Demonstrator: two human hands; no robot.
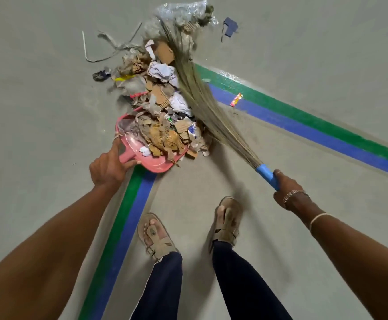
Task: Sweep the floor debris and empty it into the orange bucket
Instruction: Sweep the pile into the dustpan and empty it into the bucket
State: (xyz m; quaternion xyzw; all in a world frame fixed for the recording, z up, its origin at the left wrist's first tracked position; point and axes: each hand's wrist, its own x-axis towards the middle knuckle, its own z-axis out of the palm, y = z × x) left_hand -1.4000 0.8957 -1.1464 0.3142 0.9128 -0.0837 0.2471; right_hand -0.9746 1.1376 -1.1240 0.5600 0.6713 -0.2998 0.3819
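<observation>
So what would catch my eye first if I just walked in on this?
Most likely the heap of torn cardboard, crumpled paper and plastic in the middle of the grey floor, spilling into a pink dustpan that the left hand holds by its handle. To its right, the right hand grips a grass broom laid against the heap, and green-and-blue stripes cross the floor.

Pink dustpan (156, 163), blue broom handle (268, 173), green-and-blue floor stripes (315, 128), brown cardboard scraps (163, 137), grey floor (38, 88)
</observation>
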